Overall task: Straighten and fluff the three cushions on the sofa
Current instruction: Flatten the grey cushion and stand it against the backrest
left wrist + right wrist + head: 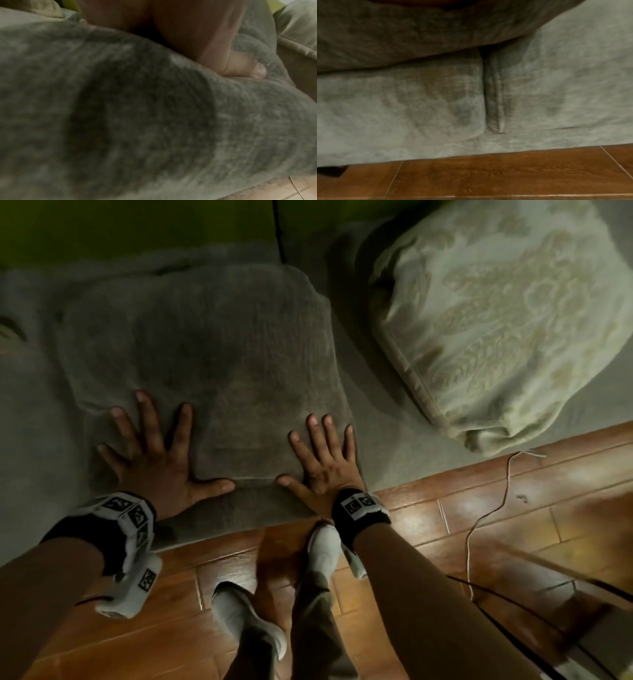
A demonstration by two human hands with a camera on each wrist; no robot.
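Flat-palmed grip, left hand (161, 460), right hand (325, 463), on grey cushion (205, 344) (third cushion unseen)

Head view: from above, facing down at the sofa (376, 419) edge and floor (479, 508). Left wrist: very close, low across the grey cushion (137, 108), blurred. Right wrist: low, facing the sofa front and floor. Grey cushion and floor shared with head view.

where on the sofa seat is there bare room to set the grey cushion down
A bare strip of sofa seat runs between the grey cushion and the cream patterned cushion. More bare seat lies left of the grey cushion, toward the picture's edge. The right end is crowded by the cream cushion. Both the left hand and right hand press flat on the grey one.
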